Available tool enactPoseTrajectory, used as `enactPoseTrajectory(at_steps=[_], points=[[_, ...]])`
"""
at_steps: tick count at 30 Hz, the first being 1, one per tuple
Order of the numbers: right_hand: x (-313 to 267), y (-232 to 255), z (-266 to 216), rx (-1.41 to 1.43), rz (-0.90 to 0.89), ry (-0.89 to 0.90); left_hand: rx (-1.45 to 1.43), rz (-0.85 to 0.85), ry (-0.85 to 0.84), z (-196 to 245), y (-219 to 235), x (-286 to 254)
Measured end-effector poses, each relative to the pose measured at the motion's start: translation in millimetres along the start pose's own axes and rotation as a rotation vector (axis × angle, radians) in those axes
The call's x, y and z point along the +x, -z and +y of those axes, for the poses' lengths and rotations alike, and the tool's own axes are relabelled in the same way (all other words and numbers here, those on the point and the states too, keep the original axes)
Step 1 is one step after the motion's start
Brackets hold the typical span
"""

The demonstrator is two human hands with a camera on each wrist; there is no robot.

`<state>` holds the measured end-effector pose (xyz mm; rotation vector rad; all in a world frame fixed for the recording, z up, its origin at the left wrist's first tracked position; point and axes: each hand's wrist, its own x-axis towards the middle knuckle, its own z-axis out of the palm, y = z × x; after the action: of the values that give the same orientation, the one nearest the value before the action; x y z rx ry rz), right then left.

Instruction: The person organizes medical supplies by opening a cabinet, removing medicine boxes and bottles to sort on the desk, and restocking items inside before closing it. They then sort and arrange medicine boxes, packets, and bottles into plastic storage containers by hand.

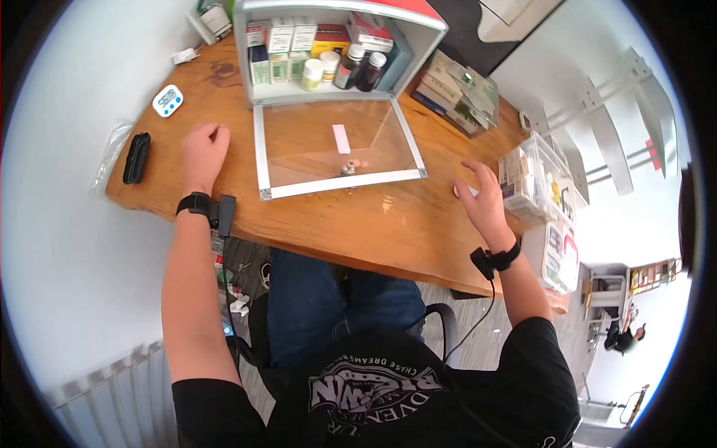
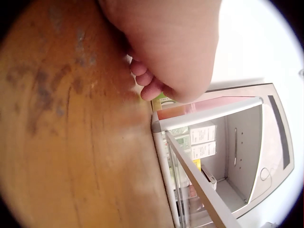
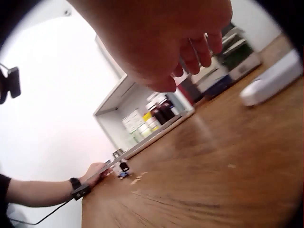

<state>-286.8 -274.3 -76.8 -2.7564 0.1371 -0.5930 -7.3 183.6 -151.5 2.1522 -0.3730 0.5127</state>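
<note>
My left hand [image 1: 204,157] rests on the wooden table with loosely curled fingers, left of the cabinet's lowered door; the left wrist view shows its bent fingers [image 2: 151,88] near the cabinet. My right hand [image 1: 484,200] hovers low over the table's right side, fingers slightly bent and apart, holding nothing. A white, round-ended object [image 3: 266,83] lies on the table by it, partly hidden by the thumb in the head view. Between the hands, a medicine cabinet [image 1: 245,56] stands with its clear, metal-framed door [image 1: 299,145] folded down. Inside are medicine boxes [image 1: 280,41], white bottles [image 1: 313,75] and dark bottles [image 1: 371,72].
A white digital timer [image 1: 168,100] and a black case [image 1: 137,158] lie at the table's left. To the right stand a box with a clear lid [image 1: 467,97], clear plastic bins [image 1: 549,179] and a white box [image 1: 560,256]. The wooden table [image 1: 336,231] ends before my lap.
</note>
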Motion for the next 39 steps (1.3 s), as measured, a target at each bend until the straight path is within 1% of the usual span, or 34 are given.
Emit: enactPoseTrajectory(at_steps=[1, 2, 3, 4, 5, 6, 8, 9, 10, 11, 12, 14, 15, 17, 18, 19, 20, 21, 22, 23, 24, 25, 26, 27, 28, 29, 30, 32, 34, 35, 37, 38, 39], points=[[-17.8, 2.6, 14.7, -0.005, -0.016, -0.113, 0.003, 0.005, 0.0, 2.3, 1.1, -0.2], [-36.1, 2.0, 28.0, 0.003, -0.005, -0.135, 0.007, -0.012, -0.019, 4.0, 2.6, -0.2], [-53.3, -0.8, 38.9, -0.088, -0.044, -0.084, 0.053, -0.027, -0.009, 4.7, 4.3, -0.5], [-64.7, -1.4, 38.6, -0.175, -0.083, -0.034, 0.103, -0.041, 0.0, 6.0, 6.2, -0.7], [-74.3, -3.9, 36.9, -0.17, -0.087, -0.045, 0.115, -0.053, -0.026, 7.2, 7.0, -0.2], [-79.7, -4.7, 33.7, -0.152, -0.071, -0.063, 0.133, -0.045, -0.026, 6.6, 6.8, -1.0], [-88.1, -7.9, 28.6, -0.151, 0.002, -0.035, 0.171, -0.047, -0.046, 5.4, 7.4, -4.1], [-89.8, -7.1, 23.1, -0.128, 0.017, -0.054, 0.142, -0.039, -0.035, 4.4, 7.7, -4.0], [-90.0, -4.6, 17.3, -0.164, 0.013, -0.097, 0.113, -0.033, -0.028, 2.2, 7.5, -3.1], [-91.5, -5.7, 15.2, -0.198, 0.007, -0.14, 0.074, -0.027, -0.037, -1.4, 7.7, -3.1], [-94.2, -10.1, 17.3, -0.174, 0.027, -0.167, 0.092, -0.042, -0.071, -5.8, 9.2, -2.1], [-101.6, -17.9, 23.3, 0.024, 0.201, -0.164, -0.114, -0.128, 0.165, -10.9, 14.0, 3.8], [-103.1, -17.4, 20.2, 0.076, 0.24, -0.184, -0.097, -0.143, 0.129, -9.7, 18.6, 8.5], [-103.8, -13.2, 12.8, 0.161, 0.263, -0.221, -0.389, -0.252, 0.376, -6.0, 27.9, 18.1], [-104.2, -10.8, 10.5, 0.232, 0.255, -0.229, -0.595, -0.259, 0.452, -6.4, 31.9, 21.4], [-105.1, -9.4, 9.4, 0.252, 0.275, -0.241, -0.564, -0.178, 0.456, 11.2, 39.1, 19.6], [-106.5, -8.6, 8.5, 0.359, 0.292, -0.29, -0.536, -0.095, 0.458, 28.7, 43.5, 13.0], [-106.5, -7.4, 8.8, 0.465, 0.31, -0.336, -0.499, -0.036, 0.39, 41.5, 49.2, 7.1], [-106.3, -4.8, 10.6, 0.484, 0.329, -0.343, -0.464, 0.024, 0.322, 55.7, 52.2, 0.3], [-108.2, -2.3, 13.2, 0.531, 0.3, -0.37, -0.477, 0.026, 0.279, 87.6, 49.8, -13.4], [-110.4, -3.3, 15.2, 0.576, 0.262, -0.395, -0.415, -0.033, 0.15, 114.8, 42.5, -30.7], [-110.5, -6.8, 17.7, 0.569, 0.333, -0.334, -0.386, -0.192, 0.087, 143.8, 36.0, -47.1], [-111.0, -8.3, 17.6, 0.581, 0.325, -0.335, -0.356, -0.327, 0.063, 179.4, 25.6, -66.8], [-111.2, -7.7, 18.0, 0.587, 0.337, -0.288, -0.42, -0.538, 0.03, 204.4, 13.9, -80.2], [-109.8, -5.7, 19.5, 0.59, 0.349, -0.235, -0.337, -0.711, -0.075, 252.4, 4.4, -95.4], [-108.7, -2.8, 19.8, 0.596, 0.339, -0.224, -0.31, -0.818, -0.329, 270.6, -15.8, -102.1], [-109.7, 0.3, 17.8, 0.62, 0.304, -0.218, -0.308, -0.945, -0.381, 289.8, -33.5, -110.6], [-111.2, 1.6, 16.7, 0.653, 0.264, -0.205, -0.315, -0.926, -0.634, 308.9, -80.5, -126.5], [-112.2, 1.2, 18.4, 0.671, 0.26, -0.183, -0.247, -0.935, -0.685, 324.9, -118.5, -136.6], [-112.7, 0.5, 19.5, 0.68, 0.259, -0.172, -0.235, -0.927, -0.682, 329.8, -133.5, -140.7], [-112.3, -3.1, 22.0, 0.716, 0.284, -0.226, -0.169, -1.035, -0.568, 333.4, -154.6, -144.5], [-111.4, -5.4, 24.0, 0.731, 0.285, -0.215, -0.152, -1.026, -0.566, 333.6, -158.7, -144.1], [-111.1, -7.8, 25.8, 0.73, 0.32, -0.231, -0.127, -1.084, -0.525, 333.6, -161.9, -143.5]])
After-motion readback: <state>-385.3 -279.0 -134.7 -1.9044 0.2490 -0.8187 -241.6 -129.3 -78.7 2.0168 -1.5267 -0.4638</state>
